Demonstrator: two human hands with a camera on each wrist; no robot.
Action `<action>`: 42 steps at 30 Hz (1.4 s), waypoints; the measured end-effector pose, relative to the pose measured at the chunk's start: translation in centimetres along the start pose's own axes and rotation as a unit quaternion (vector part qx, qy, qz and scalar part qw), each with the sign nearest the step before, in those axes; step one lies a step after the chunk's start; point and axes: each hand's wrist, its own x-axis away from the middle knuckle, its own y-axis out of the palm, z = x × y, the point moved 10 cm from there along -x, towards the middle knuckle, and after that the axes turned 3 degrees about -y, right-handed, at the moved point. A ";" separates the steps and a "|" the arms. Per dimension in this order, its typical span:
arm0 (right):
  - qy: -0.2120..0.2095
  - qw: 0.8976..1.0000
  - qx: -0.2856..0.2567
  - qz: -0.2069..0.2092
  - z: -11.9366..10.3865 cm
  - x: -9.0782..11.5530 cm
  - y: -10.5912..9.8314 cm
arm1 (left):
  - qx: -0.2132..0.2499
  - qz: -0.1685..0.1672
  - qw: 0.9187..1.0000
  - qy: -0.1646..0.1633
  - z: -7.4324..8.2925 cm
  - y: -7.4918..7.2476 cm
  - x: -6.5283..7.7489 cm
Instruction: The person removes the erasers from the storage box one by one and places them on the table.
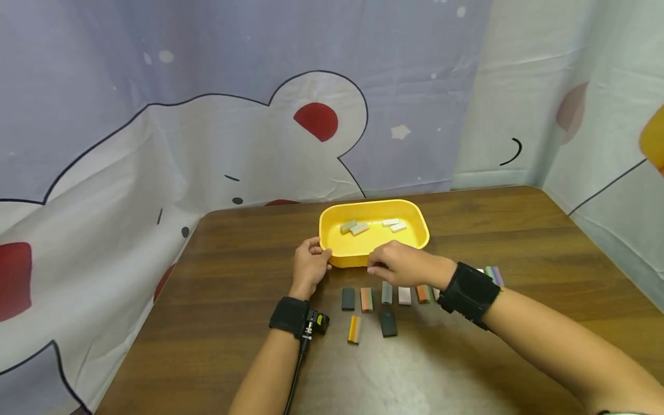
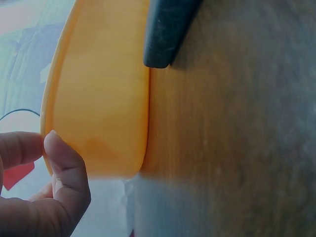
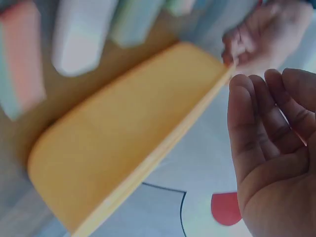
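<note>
My left hand (image 1: 308,266) pinches the rim of a yellow plastic tub (image 1: 353,260) at its near left corner, thumb inside view on the wall and fingers behind in the left wrist view. My right hand (image 1: 396,262) hovers at the tub's front wall, fingers loosely bent with nothing between them in the right wrist view. Inside the tub lie a greenish block (image 1: 349,226), a pinkish-grey block (image 1: 359,229) and two white blocks (image 1: 398,227). Below the hands, small blocks line the table, among them a dark block (image 1: 348,299), a striped block (image 1: 366,300) and a white block (image 1: 404,295).
Nearer me lie a yellow-striped block (image 1: 355,329) and another dark block (image 1: 388,324). A purple-striped block (image 1: 494,275) sits past the right wrist, which hides part of the row. A patterned curtain (image 1: 249,144) hangs behind the wooden table (image 1: 233,288).
</note>
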 end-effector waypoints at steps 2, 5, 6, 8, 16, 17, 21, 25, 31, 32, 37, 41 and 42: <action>0.023 1.000 0.006 0.010 1.0 -0.9 -1.0 | 0.003 0.000 1.000 -0.001 -0.1 0.0 0.0; 0.073 0.997 0.009 0.016 2.9 -2.3 -2.2 | 0.008 0.000 1.000 -0.001 -0.1 0.0 0.0; 0.089 0.996 0.011 0.015 3.5 -2.7 -2.4 | 0.009 0.001 1.000 0.000 -0.1 0.0 0.0; 0.123 0.992 0.017 0.009 4.9 -3.5 -2.8 | 0.010 0.002 1.000 0.002 -0.1 -0.1 0.0; 0.273 0.959 0.051 -0.062 11.1 -5.0 -2.8 | 0.010 0.003 1.000 0.006 -0.2 -0.5 0.0; 0.291 0.952 0.050 -0.076 11.8 -5.0 -2.6 | 0.009 0.004 1.000 0.006 -0.2 -0.5 0.0; 0.353 0.925 0.055 -0.126 14.4 -4.8 -2.2 | 0.009 0.004 1.000 0.007 -0.2 -0.6 0.0; 0.415 0.895 0.064 -0.153 16.5 -3.9 -2.2 | 0.011 0.000 1.000 0.008 -0.2 -0.4 0.1; 0.463 0.871 0.042 -0.159 19.0 -2.8 -1.3 | 0.014 0.003 1.000 0.007 -0.3 -0.5 0.3; 0.464 0.871 0.038 -0.156 19.4 -2.7 -1.1 | 0.016 0.003 1.000 0.007 -0.3 -0.5 0.3; 0.465 0.874 0.014 -0.139 21.2 -1.9 -0.6 | 0.019 -0.002 1.000 0.003 -0.2 -0.3 0.3; 0.460 0.874 0.040 -0.154 22.6 -1.7 0.3 | 0.017 -0.003 1.000 0.001 -0.3 -0.4 0.3; 0.457 0.874 0.048 -0.158 22.8 -1.8 0.5 | 0.016 -0.003 1.000 0.002 -0.3 -0.5 0.4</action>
